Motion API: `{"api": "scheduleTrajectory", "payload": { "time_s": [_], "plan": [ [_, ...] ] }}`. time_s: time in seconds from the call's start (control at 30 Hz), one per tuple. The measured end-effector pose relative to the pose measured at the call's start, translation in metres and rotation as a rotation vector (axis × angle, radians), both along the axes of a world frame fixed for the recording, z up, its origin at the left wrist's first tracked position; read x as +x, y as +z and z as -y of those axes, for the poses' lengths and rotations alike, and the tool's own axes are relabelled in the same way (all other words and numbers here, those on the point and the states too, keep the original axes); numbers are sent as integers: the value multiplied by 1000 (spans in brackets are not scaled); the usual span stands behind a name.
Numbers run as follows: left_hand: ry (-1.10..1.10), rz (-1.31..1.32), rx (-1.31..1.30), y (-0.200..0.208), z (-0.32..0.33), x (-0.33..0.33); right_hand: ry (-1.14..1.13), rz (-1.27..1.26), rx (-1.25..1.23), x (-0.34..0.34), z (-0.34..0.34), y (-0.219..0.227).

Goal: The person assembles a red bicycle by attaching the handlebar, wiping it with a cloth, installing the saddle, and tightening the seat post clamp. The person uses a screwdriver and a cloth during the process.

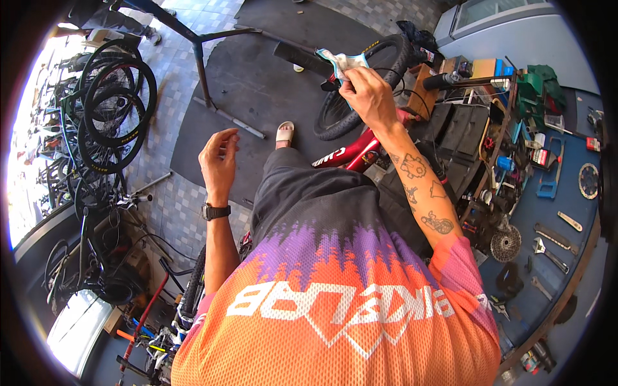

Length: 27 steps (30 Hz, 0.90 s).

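Note:
My right hand (373,100) is raised in front of me, its fingers closed around a crumpled white rag (346,64) with light-blue edges. Just beyond the rag runs a dark padded bar (301,59), and whether the cloth touches it I cannot tell. Below that hand lies a red bicycle frame (353,152), and a wheel with a black knobby tyre (333,126) stands beside it. My left hand (219,162) hangs in the air over the floor, holding nothing, with the fingers loosely bent and the thumb apart. A dark watch (215,211) circles that wrist.
A dark metal stand (198,51) rises ahead, its foot bar (237,121) on a black mat (257,96). Several tyres (119,109) hang at the left. Along the right, a blue workbench (547,212) carries an adjustable wrench (549,255), a cassette (505,243) and other tools. Another person's legs (122,22) show far left.

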<state>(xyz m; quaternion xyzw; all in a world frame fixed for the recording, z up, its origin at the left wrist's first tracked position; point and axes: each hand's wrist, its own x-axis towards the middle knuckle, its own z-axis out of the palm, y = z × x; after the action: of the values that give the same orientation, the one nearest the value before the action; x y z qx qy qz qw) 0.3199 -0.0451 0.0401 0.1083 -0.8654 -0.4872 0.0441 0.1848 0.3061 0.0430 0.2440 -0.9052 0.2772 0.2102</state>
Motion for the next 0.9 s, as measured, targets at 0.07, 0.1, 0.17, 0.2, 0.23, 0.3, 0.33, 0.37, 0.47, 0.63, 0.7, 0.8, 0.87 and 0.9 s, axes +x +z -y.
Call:
{"api": "scheduleTrajectory", "payload": {
  "time_s": [0.07,0.1,0.17,0.2,0.23,0.3,0.33,0.37,0.47,0.63,0.7,0.8,0.87,0.9],
  "plan": [
    [25,1,24,-1,3,2,-74,190,-141,-3,-11,-4],
    [26,-4,25,-2,4,3,-215,409,-388,-6,-19,-6],
    [43,8,49,-4,5,5,-394,639,-873,-18,-35,-6],
    [44,21,61,-5,6,7,-270,627,-994,-17,-42,-5],
    [45,15,52,-6,6,8,-294,681,-1107,-16,-47,-3],
    [52,43,56,-8,7,9,-157,693,-828,-8,-49,2],
    [41,31,54,-9,6,8,-83,612,-643,-3,-45,5],
    [34,35,56,-10,6,7,-38,543,-459,2,-39,6],
    [6,42,59,-11,2,1,-9,252,-196,10,-13,6],
    [-29,37,51,-7,-7,-11,-93,100,-103,15,8,6],
    [-26,35,55,-5,-9,-14,-122,76,-35,18,8,6],
    [-50,66,46,-6,-11,-16,-96,137,-26,13,4,3],
    [-65,71,38,-6,-11,-18,-33,162,-87,1,-4,0],
    [-84,62,32,-7,-12,-19,4,226,-179,-7,-10,-1]
  ]
}}
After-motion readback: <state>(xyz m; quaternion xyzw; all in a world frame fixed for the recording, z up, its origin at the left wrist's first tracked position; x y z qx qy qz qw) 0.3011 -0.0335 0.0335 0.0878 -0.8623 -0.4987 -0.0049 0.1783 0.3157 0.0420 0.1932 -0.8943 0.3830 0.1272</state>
